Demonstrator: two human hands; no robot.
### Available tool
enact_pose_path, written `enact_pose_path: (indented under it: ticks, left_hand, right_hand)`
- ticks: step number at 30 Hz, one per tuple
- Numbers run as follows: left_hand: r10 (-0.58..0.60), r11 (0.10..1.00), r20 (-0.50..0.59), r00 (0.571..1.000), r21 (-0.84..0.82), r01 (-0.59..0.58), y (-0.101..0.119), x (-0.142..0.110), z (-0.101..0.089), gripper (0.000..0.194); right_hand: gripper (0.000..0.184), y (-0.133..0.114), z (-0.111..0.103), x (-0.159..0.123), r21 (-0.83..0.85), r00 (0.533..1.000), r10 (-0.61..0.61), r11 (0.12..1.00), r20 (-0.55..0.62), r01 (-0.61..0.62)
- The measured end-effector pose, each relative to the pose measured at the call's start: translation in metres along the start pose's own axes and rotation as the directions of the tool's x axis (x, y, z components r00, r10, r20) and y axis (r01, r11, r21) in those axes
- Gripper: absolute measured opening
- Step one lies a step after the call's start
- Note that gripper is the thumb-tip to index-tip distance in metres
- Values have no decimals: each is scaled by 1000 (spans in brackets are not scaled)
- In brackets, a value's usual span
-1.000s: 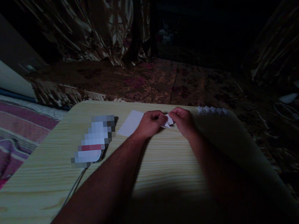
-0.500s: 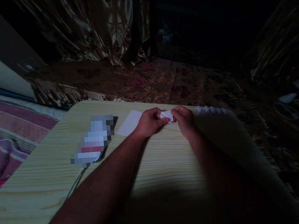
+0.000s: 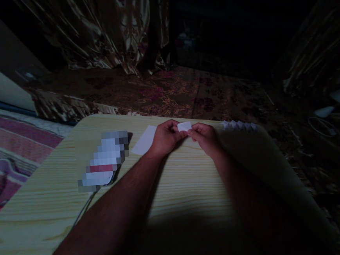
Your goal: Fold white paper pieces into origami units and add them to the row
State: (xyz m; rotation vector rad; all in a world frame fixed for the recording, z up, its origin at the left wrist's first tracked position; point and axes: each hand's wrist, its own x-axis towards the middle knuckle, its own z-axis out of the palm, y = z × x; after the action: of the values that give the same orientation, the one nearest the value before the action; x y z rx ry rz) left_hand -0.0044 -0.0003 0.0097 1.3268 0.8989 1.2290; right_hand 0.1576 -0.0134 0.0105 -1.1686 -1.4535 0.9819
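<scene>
A small folded piece of white paper (image 3: 184, 126) is held between both hands at the far side of a light wooden table (image 3: 76, 213). My left hand (image 3: 165, 137) pinches its left edge with closed fingers. My right hand (image 3: 204, 137) pinches its right lower edge, fingers also closed. Behind my left hand a flat white sheet of paper (image 3: 143, 140) lies on the table. A row of several small folded white paper pieces (image 3: 239, 125) sits at the table's far right edge.
A blurred-out object (image 3: 103, 162) lies on the table's left part, with a thin cable (image 3: 82, 210) running from it toward me. Patterned brown fabric (image 3: 170, 92) covers the floor beyond; a striped pink cloth (image 3: 9, 148) lies at the left. The right side is dark.
The folded paper has been lifted a little and turned, from lying low between my fingers to standing up as a small rectangle. Both hands stayed in place.
</scene>
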Motion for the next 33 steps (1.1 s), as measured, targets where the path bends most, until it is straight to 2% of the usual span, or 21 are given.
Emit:
enact_pose_path:
  ticks: [8, 19, 25, 29, 33]
  left_hand:
    - [-77, 997, -35, 996, 1, 77, 3, 0, -1, 42]
    - [-83, 996, -48, 995, -34, 81, -1, 1, -2, 40]
    - [-29, 998, 1, 1000, 58, 28, 6, -1, 0, 35]
    - [-16, 993, -30, 999, 115, 19, 8, -1, 0, 34]
    - [-41, 996, -33, 999, 78, 44, 5, 1, -2, 35]
  right_hand:
    - [23, 0, 3, 0, -25, 1000, 13, 1000, -7, -13]
    - [25, 1, 3, 1, -46, 1000, 27, 999, 11, -26]
    - [24, 3, 3, 1, -90, 998, -21, 996, 55, 26]
    - [23, 7, 4, 0, -132, 994, -56, 989, 93, 68]
    - [24, 7, 6, 0, -128, 995, -39, 990, 88, 50]
